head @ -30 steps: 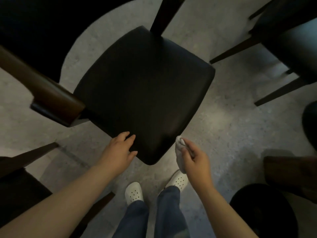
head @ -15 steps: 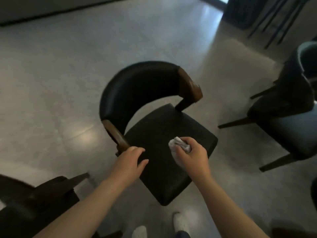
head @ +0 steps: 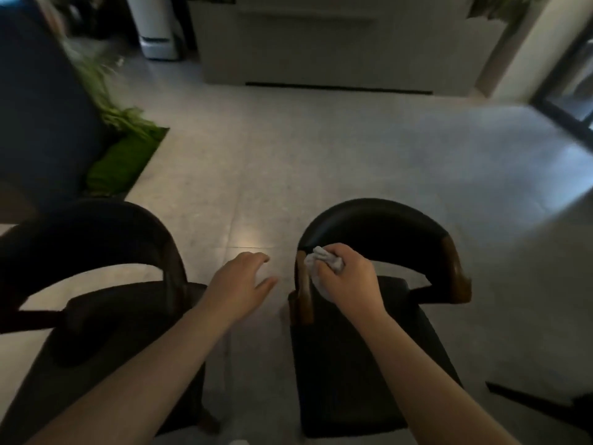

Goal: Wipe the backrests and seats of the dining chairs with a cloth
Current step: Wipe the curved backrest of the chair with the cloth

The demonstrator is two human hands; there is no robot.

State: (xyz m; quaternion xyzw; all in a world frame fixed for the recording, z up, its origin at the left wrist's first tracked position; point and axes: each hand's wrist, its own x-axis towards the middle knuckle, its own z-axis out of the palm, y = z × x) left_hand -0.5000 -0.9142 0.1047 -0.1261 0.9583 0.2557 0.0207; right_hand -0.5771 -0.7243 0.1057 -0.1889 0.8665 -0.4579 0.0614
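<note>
At the left of the frame stood a dark chair (head: 96, 284) with a curved backrest, not touched by either hand. Just right of it, over the bare floor (head: 321, 155) between the two chairs, the left hand (head: 239, 284) hovered with its fingers (head: 261, 256) spread open and empty, touching nothing.

Right of centre, the right hand (head: 346, 277) was closed around a bunched pale cloth (head: 324, 260). The wad stuck out past the knuckles toward the upper left, and it met the left end of the right chair's backrest (head: 378, 223), just where the dark padding joins the brown wooden arm post (head: 303, 284). The seat (head: 353, 380) lay below the forearm, lower right of centre.

The step in hand looked like the start of a backrest wipe. To do it well, the person would likely press the cloth flat against the padding and sweep it along the curve toward the right end, working the inner face and the top edge in turn. The free left hand could steady the wooden post so the chair would not slide. A looser, flatter fold would probably cover more surface than the tight ball.
</note>
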